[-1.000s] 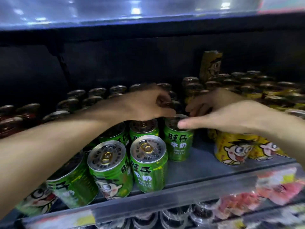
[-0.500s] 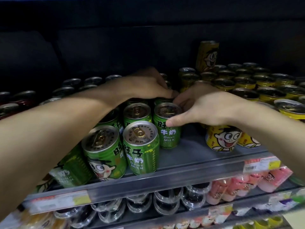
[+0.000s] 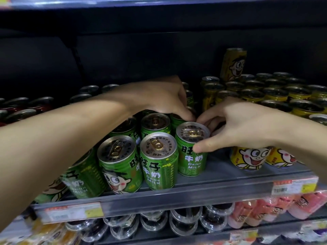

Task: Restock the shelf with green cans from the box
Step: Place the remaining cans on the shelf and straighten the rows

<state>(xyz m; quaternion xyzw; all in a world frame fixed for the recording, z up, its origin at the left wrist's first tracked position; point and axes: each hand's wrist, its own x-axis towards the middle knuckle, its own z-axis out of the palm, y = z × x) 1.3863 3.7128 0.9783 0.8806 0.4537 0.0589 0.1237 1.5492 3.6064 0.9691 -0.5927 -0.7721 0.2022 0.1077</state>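
Near frame centre, on the grey metal shelf, right hand grips a green drink-milk can w/ silver pull-tab lid: thumb on its front label, other fingers curled round the far rim. Vs 0.5 s ago that can sits nearer the shelf's front edge and the thumb has dropped from the rim onto the label. Left hand, reaching over from the left, has fingers curled down on the top of another green can just behind; can't tell how firm the hold is, much as before.

Count: approx 7 green cans visible in the cluster, incl. two front ones standing side by side at the lip; more hidden under the forearm. Yellow cartoon-face cans fill the right side, well over a dozen, one tall yellow can standing on top at the back. Dark red cans at far left, approx 4 to 5. Two price tags on the shelf rail.
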